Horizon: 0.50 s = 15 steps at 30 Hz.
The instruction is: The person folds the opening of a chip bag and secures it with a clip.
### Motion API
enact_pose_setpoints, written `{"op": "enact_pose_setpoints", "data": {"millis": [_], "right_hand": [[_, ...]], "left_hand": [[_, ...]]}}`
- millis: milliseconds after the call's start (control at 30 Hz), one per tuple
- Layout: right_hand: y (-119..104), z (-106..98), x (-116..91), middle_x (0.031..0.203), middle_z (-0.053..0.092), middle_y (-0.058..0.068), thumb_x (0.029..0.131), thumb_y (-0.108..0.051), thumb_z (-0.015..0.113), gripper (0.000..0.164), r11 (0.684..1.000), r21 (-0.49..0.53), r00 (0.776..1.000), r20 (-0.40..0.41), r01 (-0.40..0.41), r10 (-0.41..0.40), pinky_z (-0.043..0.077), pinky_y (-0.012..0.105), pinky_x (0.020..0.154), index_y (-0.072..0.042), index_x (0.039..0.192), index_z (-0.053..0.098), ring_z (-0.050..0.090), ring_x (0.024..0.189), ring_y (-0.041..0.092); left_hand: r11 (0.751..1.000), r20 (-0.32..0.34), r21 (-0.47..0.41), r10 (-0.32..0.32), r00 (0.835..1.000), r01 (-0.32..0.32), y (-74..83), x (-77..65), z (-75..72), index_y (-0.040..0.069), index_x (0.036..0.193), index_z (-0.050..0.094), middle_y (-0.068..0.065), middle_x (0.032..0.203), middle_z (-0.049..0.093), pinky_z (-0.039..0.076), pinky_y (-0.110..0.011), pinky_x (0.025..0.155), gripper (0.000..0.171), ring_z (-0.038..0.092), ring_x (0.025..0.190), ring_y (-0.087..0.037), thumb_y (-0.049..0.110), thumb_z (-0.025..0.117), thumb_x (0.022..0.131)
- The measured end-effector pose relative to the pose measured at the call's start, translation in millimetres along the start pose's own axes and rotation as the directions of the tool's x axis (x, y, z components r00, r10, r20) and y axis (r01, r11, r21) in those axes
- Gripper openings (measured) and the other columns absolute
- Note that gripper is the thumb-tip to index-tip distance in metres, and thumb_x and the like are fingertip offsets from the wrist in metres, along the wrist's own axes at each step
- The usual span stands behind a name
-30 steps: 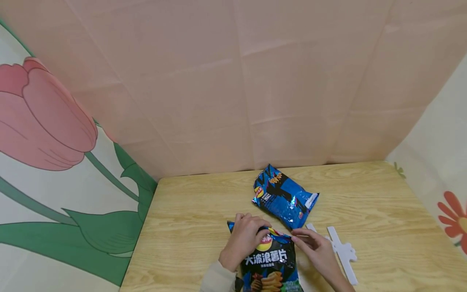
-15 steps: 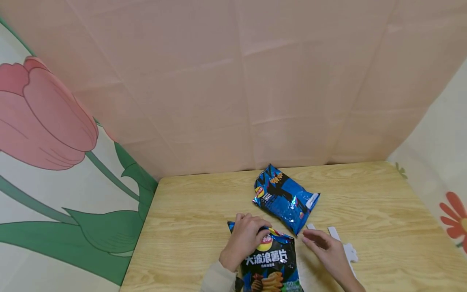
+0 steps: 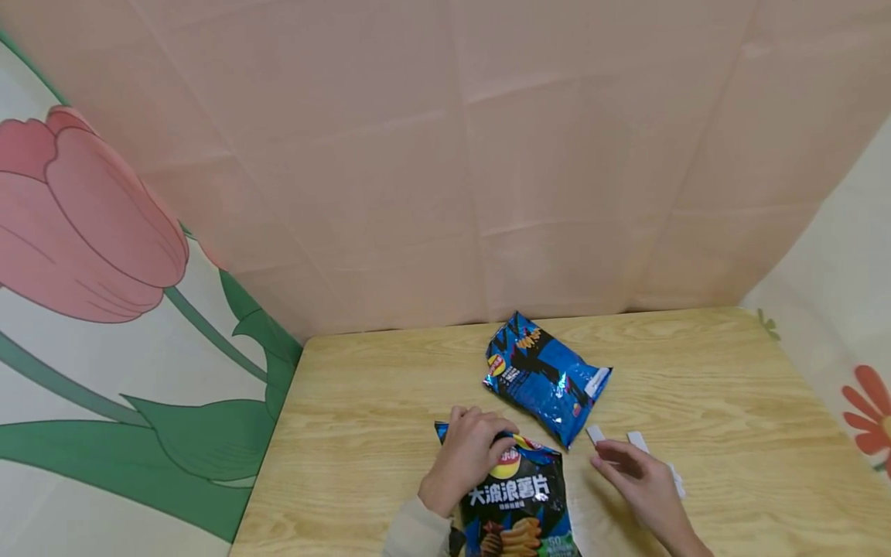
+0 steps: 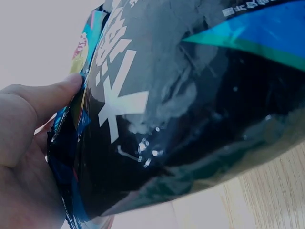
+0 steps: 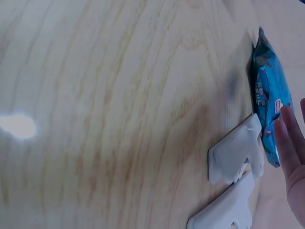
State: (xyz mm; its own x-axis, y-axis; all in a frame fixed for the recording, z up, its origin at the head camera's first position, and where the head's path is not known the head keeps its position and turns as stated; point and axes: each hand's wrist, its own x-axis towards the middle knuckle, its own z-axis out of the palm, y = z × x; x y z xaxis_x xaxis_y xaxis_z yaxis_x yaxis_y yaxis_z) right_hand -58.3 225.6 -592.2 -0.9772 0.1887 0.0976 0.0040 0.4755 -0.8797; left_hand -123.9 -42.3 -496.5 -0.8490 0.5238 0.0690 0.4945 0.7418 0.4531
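Note:
A black and blue bag of potato chips (image 3: 518,491) lies at the table's near side with its top edge folded over. My left hand (image 3: 469,452) grips that top edge; in the left wrist view the thumb (image 4: 62,93) presses on the fold of the chip bag (image 4: 190,114). To the right of the bag, apart from it, my right hand (image 3: 643,487) hovers with relaxed fingers, holding nothing. Beneath and beside it are two long white bag clips, partly hidden in the head view; the right wrist view shows one clip (image 5: 238,152) and the other clip (image 5: 226,205) lying side by side.
A second blue chip bag (image 3: 546,379) lies flat behind the first one, toward the back of the wooden table (image 3: 369,387). A pink cloth backdrop (image 3: 418,193) rises at the table's rear edge, with printed walls at both sides.
My right hand has let go of the folded bag edge and moved right, over the white clips. The left hand keeps its hold on the bag.

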Motion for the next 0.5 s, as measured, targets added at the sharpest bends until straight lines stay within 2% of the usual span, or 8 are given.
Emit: {"op": "enact_pose_setpoints", "data": {"millis": [200, 367, 500], "right_hand": [[3.2, -3.6, 0.3, 0.107, 0.073, 0.015, 0.088, -0.018, 0.076, 0.027, 0.998, -0.046, 0.999, 0.003, -0.041, 0.042, 0.054, 0.012, 0.072, -0.005, 0.111, 0.071, 0.061, 0.087, -0.013], [8.5, -6.5, -1.7, 0.105, 0.074, 0.016, 0.087, -0.016, 0.077, 0.027, 0.997, -0.074, 0.999, -0.004, -0.033, 0.032, 0.054, 0.013, 0.071, -0.004, 0.111, 0.071, 0.062, 0.085, -0.013], [12.3, -9.3, -2.4, 0.108, 0.074, 0.015, 0.088, -0.018, 0.075, 0.029, 0.993, -0.099, 0.997, 0.02, -0.066, 0.068, 0.054, 0.014, 0.072, -0.006, 0.114, 0.07, 0.061, 0.086, -0.013]], "left_hand": [[1.0, 0.004, 0.004, 0.0, 1.0, 0.0, -1.1, 0.0, 0.2, 0.028, 0.107, 0.077, 0.016, 0.1, 0.074, 0.03, -0.026, 0.077, 0.017, 0.047, 0.074, 0.0, 0.033, 0.067, 0.094], [1.0, 0.001, 0.015, -0.005, 1.0, 0.005, -1.8, -0.8, -0.4, 0.029, 0.107, 0.077, 0.016, 0.101, 0.074, 0.029, -0.026, 0.076, 0.017, 0.047, 0.073, 0.0, 0.033, 0.068, 0.094], [1.0, -0.003, 0.019, -0.005, 1.0, 0.005, -1.3, -0.9, -1.2, 0.028, 0.107, 0.077, 0.015, 0.1, 0.075, 0.029, -0.026, 0.076, 0.017, 0.047, 0.072, 0.0, 0.033, 0.068, 0.094]]}}
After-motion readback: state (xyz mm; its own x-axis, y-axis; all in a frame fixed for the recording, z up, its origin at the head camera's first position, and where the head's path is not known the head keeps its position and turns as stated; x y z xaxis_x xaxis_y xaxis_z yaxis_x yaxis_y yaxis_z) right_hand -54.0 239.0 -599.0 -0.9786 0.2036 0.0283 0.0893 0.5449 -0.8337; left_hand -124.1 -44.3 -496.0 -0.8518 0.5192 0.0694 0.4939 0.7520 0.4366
